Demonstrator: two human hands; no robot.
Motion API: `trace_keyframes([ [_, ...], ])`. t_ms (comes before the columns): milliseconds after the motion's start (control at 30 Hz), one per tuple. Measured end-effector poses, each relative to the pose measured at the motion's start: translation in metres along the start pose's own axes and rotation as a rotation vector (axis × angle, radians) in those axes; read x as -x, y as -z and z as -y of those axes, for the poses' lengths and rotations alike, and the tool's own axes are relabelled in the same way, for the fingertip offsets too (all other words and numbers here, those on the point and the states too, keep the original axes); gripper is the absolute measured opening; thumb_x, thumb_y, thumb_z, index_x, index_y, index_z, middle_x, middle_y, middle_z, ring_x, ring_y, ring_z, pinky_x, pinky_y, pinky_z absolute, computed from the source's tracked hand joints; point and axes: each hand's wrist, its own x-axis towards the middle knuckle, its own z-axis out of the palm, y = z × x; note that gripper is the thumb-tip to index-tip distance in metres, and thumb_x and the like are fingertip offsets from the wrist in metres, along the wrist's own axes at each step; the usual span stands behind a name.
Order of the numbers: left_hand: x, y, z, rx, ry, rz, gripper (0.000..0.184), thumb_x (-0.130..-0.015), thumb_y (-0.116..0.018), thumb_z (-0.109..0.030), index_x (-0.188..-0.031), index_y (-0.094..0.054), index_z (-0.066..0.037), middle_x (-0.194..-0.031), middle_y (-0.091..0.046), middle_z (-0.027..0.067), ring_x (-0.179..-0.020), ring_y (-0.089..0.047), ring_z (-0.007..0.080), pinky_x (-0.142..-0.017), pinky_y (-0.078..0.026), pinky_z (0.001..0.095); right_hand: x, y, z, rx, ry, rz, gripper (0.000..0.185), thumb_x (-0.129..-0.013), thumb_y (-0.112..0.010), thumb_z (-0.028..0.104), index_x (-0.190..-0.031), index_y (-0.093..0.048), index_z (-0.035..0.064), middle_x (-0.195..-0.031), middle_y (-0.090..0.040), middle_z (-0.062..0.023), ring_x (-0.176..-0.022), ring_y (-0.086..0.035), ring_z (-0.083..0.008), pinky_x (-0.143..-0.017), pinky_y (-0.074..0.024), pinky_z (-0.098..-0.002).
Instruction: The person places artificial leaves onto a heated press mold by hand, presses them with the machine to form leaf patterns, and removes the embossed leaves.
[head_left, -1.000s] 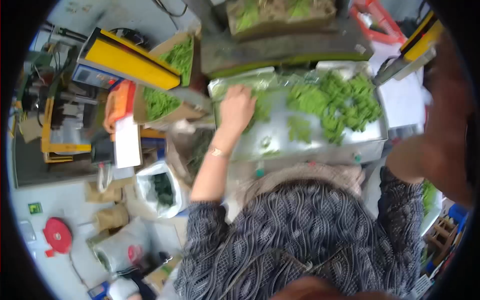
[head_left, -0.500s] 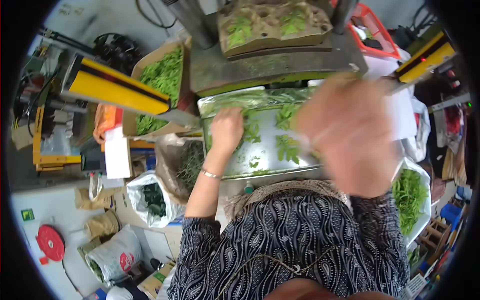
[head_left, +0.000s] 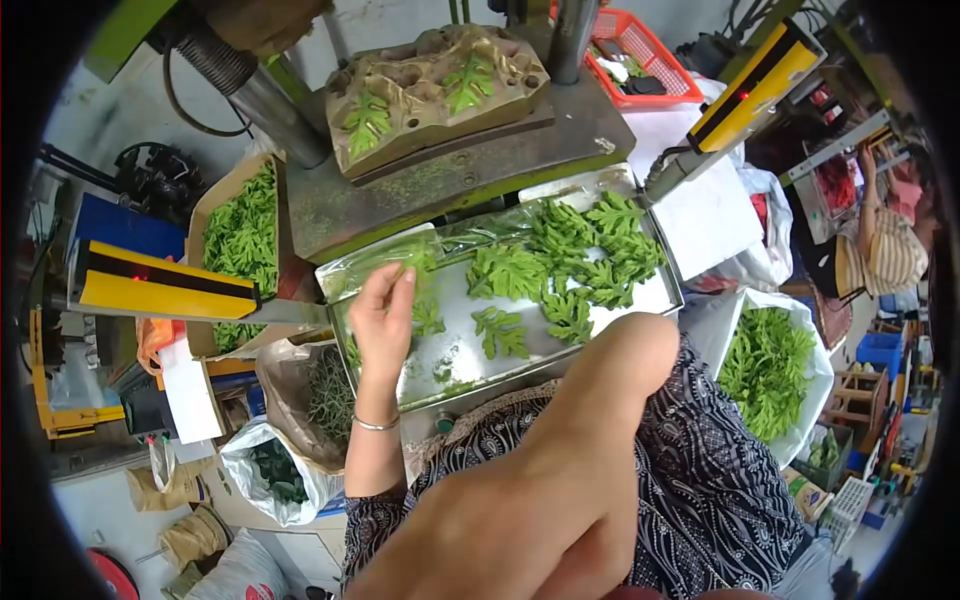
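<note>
My left hand (head_left: 383,315) is over the left end of a shiny metal tray (head_left: 450,335), fingers bent and fingertips close together beside a clear plastic film. Whatever may be between them is too small to make out. A few green artificial leaves (head_left: 428,318) lie just right of it. More jagged leaves (head_left: 500,331) lie mid-tray, and a leaf pile (head_left: 600,245) covers its right side. My right hand (head_left: 480,520) is very near the camera, bent back toward me across my patterned clothing, with its fingers hidden.
Behind the tray stands a press with a metal mould block (head_left: 440,95) holding two leaf shapes. Yellow-black bars (head_left: 165,285) flank it. A carton of leaves (head_left: 240,230) is left, a white sack of leaves (head_left: 770,375) right, a red basket (head_left: 645,60) at the back. Another person sits far right.
The view has turned. My right hand has come from over the tray's right side to close by the camera, uncovering the leaf pile. My left hand's fingers now point up from a fist-like pose.
</note>
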Motion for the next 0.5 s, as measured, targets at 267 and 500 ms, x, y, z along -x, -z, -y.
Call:
trace_keyframes([
  [267,0.001,0.013,-0.013,-0.064,-0.011,0.011,0.015,-0.084,-0.063,-0.005,-0.096,-0.066,0.003,-0.066,-0.059,-0.0007,-0.055,-0.042,0.0048,-0.049,-0.034,0.0178,0.058,0.083,0.105,0.764,0.111,-0.987,0.015,-0.087,-0.046,0.001,-0.093,-0.06,0.0025,-0.087,-0.062,-0.0073,-0.078,-0.057,-0.0168,-0.072,-0.0459,-0.027],
  [500,-0.003,0.009,-0.04,0.182,0.07,0.092,0.014,-0.085,-0.062,-0.004,-0.097,-0.066,0.001,-0.068,-0.063,0.0015,-0.056,-0.048,0.0054,-0.051,-0.038,0.0164,0.049,0.018,0.151,1.135,0.121,-0.566,0.015,-0.087,-0.049,0.006,-0.096,-0.061,0.0019,-0.088,-0.063,-0.0073,-0.077,-0.057,-0.0156,-0.071,-0.0456,-0.0256],
])
